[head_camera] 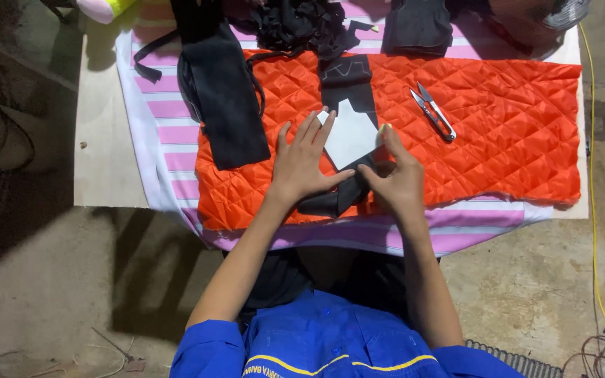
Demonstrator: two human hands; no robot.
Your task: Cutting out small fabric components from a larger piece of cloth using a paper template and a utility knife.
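A white paper pattern (350,134) lies on a strip of black fabric (346,84), which rests on a quilted orange cloth (512,119). My left hand (304,162) lies flat with fingers spread on the pattern's left edge and the black fabric. To its right, my right hand (399,176) presses the pattern's right edge; between finger and thumb it seems to pinch a small pale piece, perhaps chalk (384,129). Both thumbs meet near the pattern's lower tip.
Thread snips (434,112) lie on the orange cloth to the right. A long black fabric piece (222,91) hangs over the left side. More black scraps (302,24) pile at the back. A pink striped sheet (159,133) covers the wooden board (99,140). A yellow cable (592,175) runs along the floor.
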